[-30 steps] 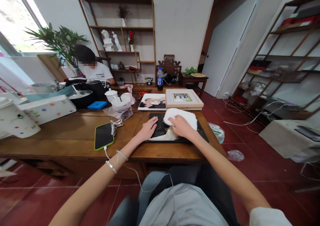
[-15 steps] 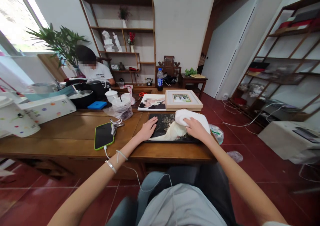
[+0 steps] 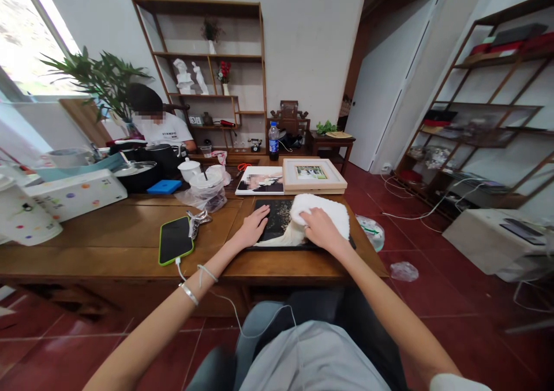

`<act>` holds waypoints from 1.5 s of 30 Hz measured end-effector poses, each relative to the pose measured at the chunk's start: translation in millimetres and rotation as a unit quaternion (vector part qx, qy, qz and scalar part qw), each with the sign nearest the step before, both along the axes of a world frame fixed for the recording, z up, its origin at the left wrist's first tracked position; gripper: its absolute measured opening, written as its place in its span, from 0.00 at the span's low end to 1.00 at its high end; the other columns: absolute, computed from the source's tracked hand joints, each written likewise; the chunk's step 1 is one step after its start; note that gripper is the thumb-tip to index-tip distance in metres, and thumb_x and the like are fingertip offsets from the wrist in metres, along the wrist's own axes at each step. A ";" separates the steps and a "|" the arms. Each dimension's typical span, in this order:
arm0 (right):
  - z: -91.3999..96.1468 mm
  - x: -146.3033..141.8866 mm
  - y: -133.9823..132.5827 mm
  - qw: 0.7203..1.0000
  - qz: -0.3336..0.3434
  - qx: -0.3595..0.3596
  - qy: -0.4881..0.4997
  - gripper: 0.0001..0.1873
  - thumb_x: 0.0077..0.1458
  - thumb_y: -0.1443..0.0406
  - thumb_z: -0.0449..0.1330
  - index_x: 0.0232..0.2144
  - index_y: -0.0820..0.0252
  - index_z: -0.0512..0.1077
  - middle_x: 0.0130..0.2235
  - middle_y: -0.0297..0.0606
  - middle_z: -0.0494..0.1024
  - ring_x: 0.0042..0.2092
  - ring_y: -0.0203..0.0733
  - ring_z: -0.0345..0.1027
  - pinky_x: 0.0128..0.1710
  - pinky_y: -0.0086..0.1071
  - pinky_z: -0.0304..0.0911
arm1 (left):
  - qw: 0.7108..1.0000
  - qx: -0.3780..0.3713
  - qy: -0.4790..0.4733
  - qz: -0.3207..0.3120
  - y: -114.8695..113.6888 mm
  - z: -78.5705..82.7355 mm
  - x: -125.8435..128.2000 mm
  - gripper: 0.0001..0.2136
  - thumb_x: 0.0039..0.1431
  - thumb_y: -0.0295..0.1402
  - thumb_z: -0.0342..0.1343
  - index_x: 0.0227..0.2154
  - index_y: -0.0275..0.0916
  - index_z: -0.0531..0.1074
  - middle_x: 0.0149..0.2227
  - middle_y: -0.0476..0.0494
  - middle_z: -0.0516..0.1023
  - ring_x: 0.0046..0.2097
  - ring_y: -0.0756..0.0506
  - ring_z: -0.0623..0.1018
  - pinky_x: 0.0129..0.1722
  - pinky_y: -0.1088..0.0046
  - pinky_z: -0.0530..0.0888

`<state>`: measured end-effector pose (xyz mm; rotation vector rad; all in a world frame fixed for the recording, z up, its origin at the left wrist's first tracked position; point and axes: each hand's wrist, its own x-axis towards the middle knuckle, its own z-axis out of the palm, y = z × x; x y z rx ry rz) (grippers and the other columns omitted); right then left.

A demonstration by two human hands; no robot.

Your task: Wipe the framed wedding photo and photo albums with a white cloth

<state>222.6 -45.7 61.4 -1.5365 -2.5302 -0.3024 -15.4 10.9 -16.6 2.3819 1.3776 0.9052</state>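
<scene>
A dark photo panel showing a pale flowing dress lies flat at the table's front edge. My left hand rests open on its left end, fingers stretched out. My right hand is closed on a white fluffy towel, pressed onto the right part of the panel. The towel and hand hide much of that side. Just behind lie a white-edged photo print and a light wooden picture frame with a small photo inside.
To the left are a green-cased phone on a cable, bagged plastic cups, a blue box and a white carton. A bottle stands behind. Across the table sits a person. A clear tub is beyond the right edge.
My right hand has moved left across the panel with the towel, covering more of the dress picture. My left hand stays on the panel's left end. The camera view has shifted slightly.
</scene>
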 end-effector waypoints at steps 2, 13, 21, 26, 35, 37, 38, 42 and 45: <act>-0.9 -20.7 -7.4 0.999 0.052 -0.004 0.007 0.19 0.49 0.73 0.50 0.44 0.62 0.68 0.41 0.48 0.73 0.45 0.49 0.62 0.47 0.39 0.53 | 1.000 -0.001 -0.004 -0.003 0.1 -0.3 -0.5 0.21 0.61 0.35 0.39 0.55 0.36 0.63 0.60 0.39 0.60 0.61 0.43 0.59 0.59 0.56 0.58; -9.3 -18.4 -17.9 0.989 0.132 -0.017 0.071 0.20 0.48 0.73 0.50 0.44 0.62 0.68 0.45 0.48 0.70 0.48 0.47 0.60 0.52 0.40 0.50 | 1.000 -0.007 -0.018 -0.010 -2.1 3.2 1.0 0.20 0.61 0.35 0.40 0.54 0.37 0.63 0.60 0.40 0.61 0.62 0.43 0.59 0.60 0.56 0.57; -15.2 60.1 -15.8 0.994 -0.011 -0.020 0.107 0.18 0.48 0.72 0.49 0.41 0.62 0.69 0.40 0.46 0.72 0.45 0.48 0.61 0.45 0.37 0.54 | 1.000 -0.004 -0.020 -0.009 -1.6 2.5 0.5 0.20 0.61 0.36 0.40 0.53 0.37 0.64 0.60 0.40 0.61 0.61 0.44 0.59 0.60 0.56 0.56; -9.0 96.5 -8.6 0.989 -0.003 -0.032 0.143 0.12 0.51 0.70 0.48 0.33 0.61 0.71 0.34 0.41 0.75 0.36 0.44 0.64 0.38 0.33 0.55 | 1.000 0.000 -0.014 -0.002 -0.5 1.2 1.1 0.20 0.61 0.36 0.40 0.53 0.36 0.64 0.60 0.39 0.61 0.61 0.43 0.59 0.59 0.56 0.57; 4.4 79.1 49.5 0.995 0.044 -0.034 0.086 0.20 0.46 0.74 0.48 0.41 0.63 0.72 0.42 0.44 0.76 0.42 0.46 0.66 0.41 0.32 0.54 | 1.000 -0.002 -0.018 -0.004 -1.8 3.0 1.2 0.20 0.61 0.35 0.40 0.53 0.37 0.65 0.59 0.40 0.61 0.61 0.43 0.60 0.59 0.56 0.57; 7.0 73.8 60.6 0.994 0.058 -0.040 0.079 0.20 0.47 0.73 0.48 0.42 0.64 0.72 0.44 0.44 0.76 0.43 0.46 0.66 0.42 0.32 0.54 | 1.000 -0.003 -0.016 -0.005 -2.4 3.6 1.1 0.20 0.61 0.36 0.40 0.53 0.36 0.65 0.60 0.40 0.61 0.61 0.43 0.59 0.59 0.56 0.57; 7.4 72.4 64.5 0.994 0.063 -0.040 0.080 0.19 0.48 0.73 0.48 0.41 0.64 0.72 0.44 0.44 0.76 0.43 0.46 0.67 0.42 0.32 0.54 | 1.000 -0.004 -0.014 -0.005 -2.6 3.9 1.1 0.20 0.61 0.36 0.40 0.53 0.36 0.65 0.60 0.39 0.60 0.61 0.43 0.59 0.59 0.56 0.57; 3.6 73.6 66.7 0.994 0.054 -0.038 0.087 0.21 0.47 0.73 0.48 0.43 0.64 0.72 0.44 0.44 0.76 0.44 0.46 0.66 0.42 0.31 0.54 | 1.000 -0.006 -0.015 -0.003 -2.5 3.9 1.4 0.20 0.61 0.35 0.40 0.53 0.37 0.65 0.60 0.40 0.61 0.61 0.43 0.59 0.59 0.55 0.58; 0.4 76.2 54.4 0.995 0.037 -0.040 0.080 0.22 0.46 0.73 0.49 0.43 0.64 0.72 0.42 0.45 0.76 0.43 0.47 0.66 0.43 0.32 0.54 | 1.000 -0.004 -0.013 -0.001 -1.8 3.2 1.8 0.19 0.61 0.35 0.40 0.53 0.38 0.65 0.60 0.41 0.61 0.61 0.44 0.59 0.59 0.56 0.57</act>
